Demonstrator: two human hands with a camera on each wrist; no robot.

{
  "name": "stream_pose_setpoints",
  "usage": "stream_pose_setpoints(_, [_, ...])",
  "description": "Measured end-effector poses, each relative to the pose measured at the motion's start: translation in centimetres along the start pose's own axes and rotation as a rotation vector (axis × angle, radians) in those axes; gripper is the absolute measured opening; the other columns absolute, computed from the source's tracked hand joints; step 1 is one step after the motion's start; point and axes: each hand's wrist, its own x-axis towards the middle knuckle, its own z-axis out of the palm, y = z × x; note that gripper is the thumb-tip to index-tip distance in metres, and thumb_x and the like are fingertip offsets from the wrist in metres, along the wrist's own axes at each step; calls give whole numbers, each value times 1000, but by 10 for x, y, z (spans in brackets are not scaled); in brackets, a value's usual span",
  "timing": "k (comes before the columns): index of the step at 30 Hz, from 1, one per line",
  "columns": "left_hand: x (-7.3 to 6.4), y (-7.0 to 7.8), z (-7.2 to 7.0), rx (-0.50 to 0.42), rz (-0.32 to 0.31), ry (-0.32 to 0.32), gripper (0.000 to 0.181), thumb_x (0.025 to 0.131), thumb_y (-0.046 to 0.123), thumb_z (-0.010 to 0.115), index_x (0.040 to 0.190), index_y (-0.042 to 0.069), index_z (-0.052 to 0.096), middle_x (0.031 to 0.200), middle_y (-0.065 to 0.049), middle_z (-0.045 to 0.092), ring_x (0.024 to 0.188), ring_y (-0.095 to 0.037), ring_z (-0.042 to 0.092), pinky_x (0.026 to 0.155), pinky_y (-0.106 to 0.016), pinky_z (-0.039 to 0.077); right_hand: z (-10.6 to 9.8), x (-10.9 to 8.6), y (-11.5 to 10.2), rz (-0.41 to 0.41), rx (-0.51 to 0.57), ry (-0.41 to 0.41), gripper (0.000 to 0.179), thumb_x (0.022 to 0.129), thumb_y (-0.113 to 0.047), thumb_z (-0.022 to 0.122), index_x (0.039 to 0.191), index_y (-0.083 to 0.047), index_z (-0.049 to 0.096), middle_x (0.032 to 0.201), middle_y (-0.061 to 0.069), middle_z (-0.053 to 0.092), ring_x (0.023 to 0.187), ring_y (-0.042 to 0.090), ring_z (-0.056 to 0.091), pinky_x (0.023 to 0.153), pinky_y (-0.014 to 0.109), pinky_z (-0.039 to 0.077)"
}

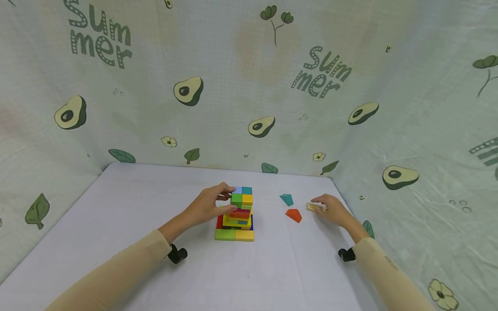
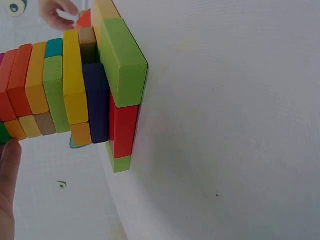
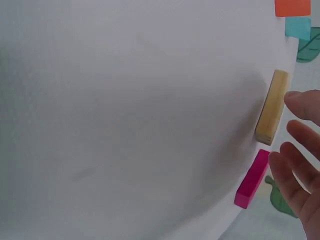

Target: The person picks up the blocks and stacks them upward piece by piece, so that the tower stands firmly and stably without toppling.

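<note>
A multicoloured tower of wooden blocks point(image 1: 241, 222) rises from the table, its lowest layer light green and yellow. At its left side is my left hand point(image 1: 208, 203), with the index fingertip by the light-blue top block point(image 1: 237, 190) and the thumb tip lower, at the red layers. In the left wrist view one finger point(image 2: 9, 172) reaches the tower's side. My right hand point(image 1: 330, 209) is spread at a plain wood-coloured block point(image 1: 312, 207) lying on the table. From the right wrist, thumb and fingers point(image 3: 299, 162) stand loosely curved beside that block point(image 3: 272, 107).
Between tower and right hand lie a teal angular block point(image 1: 287, 199) and an orange one point(image 1: 294, 214). A magenta block point(image 3: 252, 179) lies near the plain one in the right wrist view. Printed cloth point(image 1: 225, 56) hangs behind and beside the white table point(image 1: 218, 276).
</note>
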Motion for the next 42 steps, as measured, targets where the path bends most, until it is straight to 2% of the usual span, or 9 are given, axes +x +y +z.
stream_pose_setpoints(7, [0,3,0,14,-8,0,54,94,33,84,136,11,59,136,-8,69,123,-32,69,100,-50,59,4,0,11,-1,12,-11,25,95,1,75,120,-1,77,105,9,71,96,26,64,92,52,60])
stream_pose_setpoints(16, [0,5,0,27,-11,-3,53,94,34,84,137,15,59,135,-5,69,121,-27,70,101,-45,59,4,-2,12,24,38,-26,27,94,3,75,121,1,77,109,13,73,95,27,65,90,51,61])
stream_pose_setpoints(22, [0,4,-1,28,4,1,55,94,33,84,137,10,60,135,-7,69,121,-28,70,102,-50,58,-3,2,-2,-66,14,24,25,94,-1,77,119,-1,78,104,9,74,92,23,65,85,45,63])
stream_pose_setpoints(25, [0,4,0,34,11,4,54,94,33,84,136,10,60,135,-7,69,120,-28,70,102,-51,58,-11,7,-22,-135,19,60,27,94,-1,78,121,-2,78,104,7,74,93,23,66,85,44,63])
stream_pose_setpoints(30, [-1,3,0,35,1,5,55,94,33,84,138,10,60,135,-7,69,121,-30,69,103,-51,58,-29,16,-77,-227,54,86,30,93,-1,80,123,-5,77,109,6,74,97,23,68,87,45,64])
stream_pose_setpoints(34, [-1,3,0,39,-1,13,56,93,31,85,138,10,60,134,-8,68,121,-32,69,102,-51,58,-42,23,-130,-282,98,72,33,94,-3,80,127,-9,77,115,6,72,103,24,69,89,45,64])
stream_pose_setpoints(37, [-1,3,1,54,7,26,56,93,30,85,140,12,60,134,-7,68,120,-30,70,101,-49,59,-47,28,-165,-309,136,54,34,95,-7,79,129,-14,77,118,3,71,105,22,68,89,40,64])
stream_pose_setpoints(42, [-1,3,0,65,19,36,54,92,29,86,138,16,60,132,-3,67,119,-26,70,101,-45,59,-45,42,-203,-398,184,31,30,98,-10,78,128,-16,78,118,-4,71,103,15,63,85,30,61])
